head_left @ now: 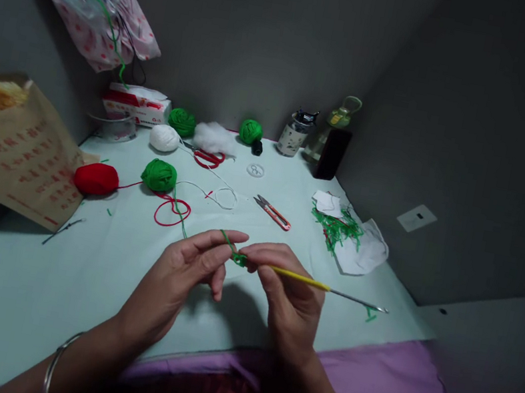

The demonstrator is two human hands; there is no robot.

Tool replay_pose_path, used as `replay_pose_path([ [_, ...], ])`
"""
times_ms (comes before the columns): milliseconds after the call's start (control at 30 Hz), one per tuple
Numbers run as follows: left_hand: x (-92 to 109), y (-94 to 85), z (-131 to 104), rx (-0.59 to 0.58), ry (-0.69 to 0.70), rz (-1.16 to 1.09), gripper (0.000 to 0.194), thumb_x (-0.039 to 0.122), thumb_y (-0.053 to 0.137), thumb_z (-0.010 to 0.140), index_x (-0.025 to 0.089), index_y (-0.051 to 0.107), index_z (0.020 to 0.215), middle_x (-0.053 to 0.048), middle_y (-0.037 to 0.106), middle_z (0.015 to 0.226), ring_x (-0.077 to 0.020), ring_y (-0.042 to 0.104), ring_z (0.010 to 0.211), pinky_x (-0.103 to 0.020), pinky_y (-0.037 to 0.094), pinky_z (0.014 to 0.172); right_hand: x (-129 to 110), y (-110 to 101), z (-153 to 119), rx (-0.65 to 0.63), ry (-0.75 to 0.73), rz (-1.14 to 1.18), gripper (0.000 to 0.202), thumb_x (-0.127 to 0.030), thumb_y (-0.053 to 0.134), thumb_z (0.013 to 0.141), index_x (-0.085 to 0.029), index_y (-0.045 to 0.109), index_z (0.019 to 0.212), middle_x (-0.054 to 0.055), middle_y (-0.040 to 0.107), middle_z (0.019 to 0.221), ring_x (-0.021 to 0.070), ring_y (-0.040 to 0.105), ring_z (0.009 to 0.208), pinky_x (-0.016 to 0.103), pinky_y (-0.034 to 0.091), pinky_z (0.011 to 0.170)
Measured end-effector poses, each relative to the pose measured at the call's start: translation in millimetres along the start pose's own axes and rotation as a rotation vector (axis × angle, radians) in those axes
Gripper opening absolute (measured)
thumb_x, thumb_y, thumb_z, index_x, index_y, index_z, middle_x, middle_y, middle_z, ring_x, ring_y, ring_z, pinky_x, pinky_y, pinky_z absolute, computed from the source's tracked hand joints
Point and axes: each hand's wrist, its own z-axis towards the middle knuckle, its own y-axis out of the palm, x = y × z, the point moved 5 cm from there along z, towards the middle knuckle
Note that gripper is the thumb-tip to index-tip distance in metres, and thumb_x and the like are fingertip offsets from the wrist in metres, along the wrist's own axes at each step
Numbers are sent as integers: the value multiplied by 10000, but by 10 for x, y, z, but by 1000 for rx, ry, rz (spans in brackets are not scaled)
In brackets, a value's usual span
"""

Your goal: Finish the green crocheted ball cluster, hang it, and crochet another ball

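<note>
Above the middle of the table, my left hand [192,267] pinches a small piece of green crochet work [238,259], with green yarn running over its forefinger. My right hand [291,289] is closed around a crochet hook [301,278] with a yellow handle; its metal shaft points right, past the hand. The right fingertips meet the crochet piece, and the hook's other end is hidden there. A green yarn strand leads from behind my left hand up to a green yarn ball [159,175].
Thread snips [273,213] lie beyond my hands, and red-handled scissors [208,158] farther back. A red yarn ball [97,179] and paper bag [17,146] stand left. Green yarn scraps [338,227] lie right. A phone [333,155] leans on a bottle [320,140] at the back.
</note>
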Motion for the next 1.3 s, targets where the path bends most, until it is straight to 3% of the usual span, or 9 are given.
replay_pose_path([
  [167, -53, 45, 41, 20, 4, -40, 346, 289, 804, 796, 226, 759, 1133, 12, 634, 798, -60, 473, 538, -211, 434, 545, -33, 44, -62, -23, -198, -288, 395, -60, 589, 928, -302, 688, 1224, 52, 718, 1069, 191, 675, 979, 368, 581, 809],
  [300, -107, 90, 33, -16, -104, -242, 429, 275, 812, 792, 210, 730, 1209, 46, 529, 687, -33, 387, 501, -156, 377, 478, -65, 85, -147, -26, -403, -486, 484, -69, 647, 889, -281, 647, 1324, 93, 699, 1173, 222, 668, 1043, 365, 582, 816],
  [467, -95, 71, 37, -33, -176, -347, 319, 196, 790, 807, 160, 762, 1123, 88, 377, 558, -20, 284, 460, -118, 309, 430, 24, -72, -53, 158, -33, -39, 270, -125, 549, 964, -285, 741, 1064, 31, 697, 921, 164, 639, 794, 338, 544, 707],
  [567, -83, 80, 46, -36, -122, -289, 290, 201, 786, 810, 181, 767, 1099, 65, 479, 611, -15, 345, 457, -129, 349, 446, 67, -58, -1, 146, 72, 170, 196, -198, 560, 975, -253, 748, 978, 31, 677, 877, 146, 615, 725, 315, 523, 656],
  [667, -81, 99, 38, -44, -61, -194, 262, 220, 788, 809, 206, 772, 1070, 13, 629, 831, -13, 428, 489, -157, 415, 487, 107, -4, 19, 73, 104, 145, 164, -221, 594, 959, -237, 755, 986, 54, 713, 935, 183, 654, 855, 338, 544, 725],
  [733, -76, 91, 25, -37, -42, -141, 249, 229, 784, 816, 215, 773, 1064, 2, 646, 904, -24, 488, 537, -168, 451, 541, 137, -3, 14, 87, 120, 141, 165, -221, 595, 960, -249, 754, 992, 43, 718, 925, 175, 651, 834, 338, 541, 727],
  [900, -41, 73, 8, -12, -53, -147, 280, 282, 779, 831, 223, 762, 1104, -6, 658, 870, -89, 607, 703, -219, 514, 726, 141, -3, 7, 95, 116, 195, 193, -205, 578, 971, -280, 753, 1001, 20, 706, 936, 140, 626, 761, 317, 522, 700],
  [1100, -25, 76, 27, 47, -34, -171, 216, 271, 791, 820, 223, 777, 1029, -2, 669, 840, -98, 616, 717, -234, 525, 749, 129, 3, 4, 99, 114, 191, 198, -194, 575, 972, -275, 753, 1003, 23, 714, 962, 134, 629, 757, 311, 533, 695],
  [1300, -53, 28, 7, 37, -78, -248, 245, 220, 753, 841, 212, 764, 1086, -23, 653, 961, -110, 631, 806, -220, 541, 772, 162, 23, -14, 109, 129, 267, 209, -182, 562, 980, -268, 751, 1007, 24, 707, 976, 117, 640, 740, 296, 529, 693],
])
